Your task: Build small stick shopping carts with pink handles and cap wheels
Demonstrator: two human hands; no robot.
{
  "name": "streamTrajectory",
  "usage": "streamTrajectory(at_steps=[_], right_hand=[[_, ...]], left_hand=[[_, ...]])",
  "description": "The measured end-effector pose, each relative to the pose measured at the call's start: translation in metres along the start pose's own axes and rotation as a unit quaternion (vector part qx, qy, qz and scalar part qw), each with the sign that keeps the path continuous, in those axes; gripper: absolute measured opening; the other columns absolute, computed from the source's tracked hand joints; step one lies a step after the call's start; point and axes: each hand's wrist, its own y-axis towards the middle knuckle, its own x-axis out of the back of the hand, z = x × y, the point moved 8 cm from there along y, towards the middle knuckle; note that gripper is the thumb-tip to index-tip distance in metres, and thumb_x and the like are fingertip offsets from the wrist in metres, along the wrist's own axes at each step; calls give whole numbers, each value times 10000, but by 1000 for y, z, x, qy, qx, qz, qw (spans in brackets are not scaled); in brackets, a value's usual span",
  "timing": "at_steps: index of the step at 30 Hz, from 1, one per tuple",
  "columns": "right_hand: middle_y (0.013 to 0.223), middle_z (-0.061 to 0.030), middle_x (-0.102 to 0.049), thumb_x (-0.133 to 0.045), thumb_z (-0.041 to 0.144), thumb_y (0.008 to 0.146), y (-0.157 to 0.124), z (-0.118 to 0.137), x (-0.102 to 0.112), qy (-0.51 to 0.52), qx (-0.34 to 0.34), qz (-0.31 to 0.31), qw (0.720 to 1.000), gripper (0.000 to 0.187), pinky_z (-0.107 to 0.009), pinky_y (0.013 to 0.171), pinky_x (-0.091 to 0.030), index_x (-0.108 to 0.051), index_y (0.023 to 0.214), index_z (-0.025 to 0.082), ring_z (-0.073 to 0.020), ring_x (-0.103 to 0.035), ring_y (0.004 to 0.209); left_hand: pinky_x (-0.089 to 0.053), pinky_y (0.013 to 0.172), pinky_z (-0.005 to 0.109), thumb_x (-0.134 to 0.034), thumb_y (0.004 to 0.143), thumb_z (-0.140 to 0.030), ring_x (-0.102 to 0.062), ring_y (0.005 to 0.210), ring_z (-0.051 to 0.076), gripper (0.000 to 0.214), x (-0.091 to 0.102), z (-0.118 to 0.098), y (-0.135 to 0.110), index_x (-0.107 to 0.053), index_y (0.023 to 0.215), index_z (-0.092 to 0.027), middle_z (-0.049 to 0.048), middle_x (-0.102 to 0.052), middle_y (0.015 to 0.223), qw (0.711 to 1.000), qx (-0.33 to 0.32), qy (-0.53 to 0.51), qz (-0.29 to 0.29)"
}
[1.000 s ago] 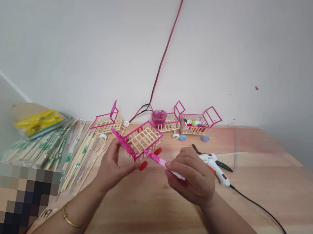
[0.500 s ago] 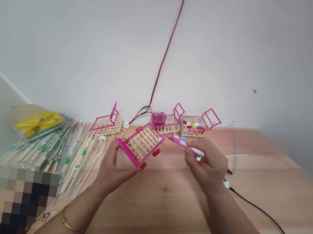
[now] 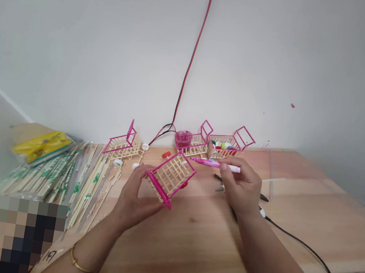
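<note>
Item one: small stick cart (image 3: 172,175), pale slats, magenta rim; I logged it in the air above the wooden table (image 3: 186,243), tilted so that its open top faced my view. Its long axis ran from near left to far right, the magenta handle frame (image 3: 159,190) at the near-left end.

Item two: pen-shaped tool (image 3: 216,164), pink and white, lying nearly crosswise to my view, its tip to the left. The governing relation, as I judged it, was tip to rim: the tip stood just beside the cart's far-right corner; contact I could not confirm.

Item three: left hand (image 3: 134,199), the nearer of the two, touching the cart. It was partly open, thumb below and fingers at the left side, cradling the handle end; the forearm came up from the lower left.

Item four: right hand (image 3: 242,187), to the right of the cart and apart from it, fingers folded in a writing grip, the tool pinched under the thumb; the forearm slanted in from the lower right.

Surroundings: I counted a left-rear cart (image 3: 124,149), a cup (image 3: 182,141) stained magenta, and a white corded device (image 3: 262,211), mostly hidden behind the right hand
</note>
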Motion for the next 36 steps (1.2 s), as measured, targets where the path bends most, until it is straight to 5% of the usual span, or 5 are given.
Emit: streamTrajectory(at_steps=[10,14,36], right_hand=[[852,-17,-687,-621,314,857,1,-20,-5,48,-80,0,996,122,-303,748,-494,-694,895,224,-169,-636,798],[819,-12,-688,-620,330,852,3,-27,-6,19,-90,10,996,138,-291,713,-494,-688,868,211,-158,-629,755],[802,-34,-701,-585,209,858,-4,21,-24,-52,106,105,988,87,-291,659,-485,-664,895,210,-161,-639,721]], left_hand=[[-419,1011,489,-761,719,-331,-530,1203,313,656,-12,25,-5,-470,1303,-264,114,-561,1291,984,77,-142,72],[-399,1039,493,-787,687,-340,-506,1232,319,708,-15,30,-4,-462,1308,-239,128,-539,1312,985,83,-108,104],[-271,1119,586,-734,740,-336,-534,1186,292,666,-16,-9,-5,-383,1295,-219,129,-583,1210,982,-130,116,65]])
